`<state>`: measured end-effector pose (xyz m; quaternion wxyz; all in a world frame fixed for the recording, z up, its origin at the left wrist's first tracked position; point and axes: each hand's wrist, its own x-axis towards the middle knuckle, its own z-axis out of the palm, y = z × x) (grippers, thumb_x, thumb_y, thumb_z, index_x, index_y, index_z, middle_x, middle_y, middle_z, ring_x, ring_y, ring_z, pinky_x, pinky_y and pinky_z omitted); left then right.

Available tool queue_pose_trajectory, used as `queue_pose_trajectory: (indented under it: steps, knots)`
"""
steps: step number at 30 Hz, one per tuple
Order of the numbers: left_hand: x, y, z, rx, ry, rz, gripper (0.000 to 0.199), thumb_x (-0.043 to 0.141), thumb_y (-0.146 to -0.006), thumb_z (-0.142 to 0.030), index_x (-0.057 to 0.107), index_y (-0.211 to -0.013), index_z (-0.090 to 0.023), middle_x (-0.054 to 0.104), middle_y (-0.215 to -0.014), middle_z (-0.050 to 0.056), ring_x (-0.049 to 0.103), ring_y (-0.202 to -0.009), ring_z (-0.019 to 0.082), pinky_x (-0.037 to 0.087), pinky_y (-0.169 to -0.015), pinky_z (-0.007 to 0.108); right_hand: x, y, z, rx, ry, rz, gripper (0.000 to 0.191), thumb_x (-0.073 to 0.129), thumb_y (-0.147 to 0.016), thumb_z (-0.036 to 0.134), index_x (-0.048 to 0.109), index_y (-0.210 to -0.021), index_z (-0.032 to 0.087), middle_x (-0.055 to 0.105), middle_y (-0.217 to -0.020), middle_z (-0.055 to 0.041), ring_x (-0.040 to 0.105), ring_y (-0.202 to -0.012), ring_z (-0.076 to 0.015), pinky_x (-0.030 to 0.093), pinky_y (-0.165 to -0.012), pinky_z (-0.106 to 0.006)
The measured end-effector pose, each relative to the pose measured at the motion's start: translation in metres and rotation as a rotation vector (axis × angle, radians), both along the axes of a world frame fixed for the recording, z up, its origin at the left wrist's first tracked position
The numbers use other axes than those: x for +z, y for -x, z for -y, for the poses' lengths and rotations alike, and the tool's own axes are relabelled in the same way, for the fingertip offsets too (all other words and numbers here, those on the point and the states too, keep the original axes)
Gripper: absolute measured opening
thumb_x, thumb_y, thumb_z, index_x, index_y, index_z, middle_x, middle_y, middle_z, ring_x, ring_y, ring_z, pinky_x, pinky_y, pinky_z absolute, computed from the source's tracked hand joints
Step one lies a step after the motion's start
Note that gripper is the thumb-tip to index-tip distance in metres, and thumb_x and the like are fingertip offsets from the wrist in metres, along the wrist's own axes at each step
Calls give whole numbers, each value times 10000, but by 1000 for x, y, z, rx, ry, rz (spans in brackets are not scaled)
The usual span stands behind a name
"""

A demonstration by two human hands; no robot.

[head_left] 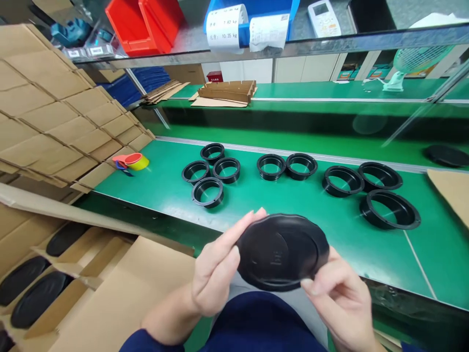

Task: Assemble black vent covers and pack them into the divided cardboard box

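Note:
Between my two hands a round black plastic lid [284, 252] is held up, its flat face with a faint raised mark turned toward me. My left hand [216, 271] grips its left edge, thumb in front and fingers behind. On the lower right rim, my right hand [340, 293] pinches it with the thumb on the face. Beyond the lid, several black flanged rings stand on the green bench, among them a left ring [207, 201], a middle ring [271, 173] and a right ring [390, 222].
To the left is an open carton [120, 293] with dividers and black discs [40, 298]. Stacked cardboard partitions [54, 112] rise behind it. A yellow-and-red tape roll [137, 161] lies on the green bench [164, 195]. Overhead, a shelf holds a red bin [146, 24] and a blue bin [252, 10].

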<state>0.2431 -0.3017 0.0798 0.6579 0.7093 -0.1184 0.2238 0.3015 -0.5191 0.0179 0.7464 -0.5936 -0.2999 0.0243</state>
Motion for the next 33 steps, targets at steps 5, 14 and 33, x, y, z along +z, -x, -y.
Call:
queue_pose_trajectory:
  steps: [5,14,33]
  knots:
    - [-5,-8,2,145,-142,-3,507,470,-1049,-192,467,-1539,-320,581,-1473,29,571,-1345,260,458,-1190,380,-3,-6,-3,-49,4,-20,186,701,-878,80,648,-872,259,576,-859,-33,576,-791,-181,451,-649,-302]
    - [-74,-64,-3,-208,529,-229,1129,905,-659,-580,318,-1593,-336,363,-1631,113,366,-1474,415,382,-1200,544,-18,-23,-59,163,-288,-775,291,829,-835,332,554,-846,238,570,-812,40,615,-739,-104,566,-730,-247]
    - [-74,-80,9,-319,1109,-809,616,367,-1021,-629,558,-1430,-210,662,-1311,124,649,-1169,353,555,-967,577,-54,-87,-45,-196,567,315,562,297,-1071,560,781,-1117,277,580,-1290,-97,444,-1279,-288,361,-1158,-519]
